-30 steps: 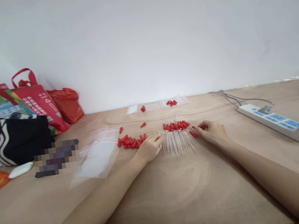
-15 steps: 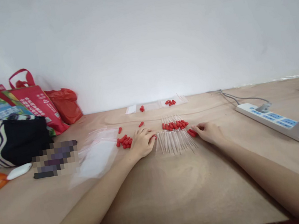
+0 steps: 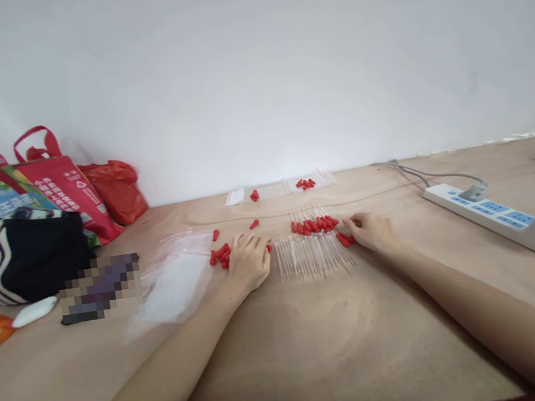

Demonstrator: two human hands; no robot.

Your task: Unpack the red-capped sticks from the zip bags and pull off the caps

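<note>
My left hand (image 3: 250, 260) lies palm down with fingers stretched over the table, covering part of a group of red rubber bulbs (image 3: 219, 255). A red bulb shows past its right side, near the index finger; the contact is hidden. Right of it, slim clear dropper tubes (image 3: 311, 255) lie in a fanned row. Beyond them more red bulbs (image 3: 315, 225) sit in a line, with clear tubes pointing away from them. My right hand (image 3: 370, 231) has curled fingers with thumb and fingertips close together. Beside its fingertips are a few red bulbs (image 3: 345, 239). What the pinch holds is unclear.
Clear plastic bags (image 3: 178, 276) lie to the left. Another bag (image 3: 271, 191) with red bulbs rests by the wall. A white power strip (image 3: 493, 212) stands at right. At left are a black striped bag (image 3: 40, 252), red shopping bags (image 3: 64, 189) and a white case (image 3: 35, 311).
My left hand has shifted left and slightly toward me, away from the tubes; a red bulb beside it also appears further left. My right hand has moved only slightly.
</note>
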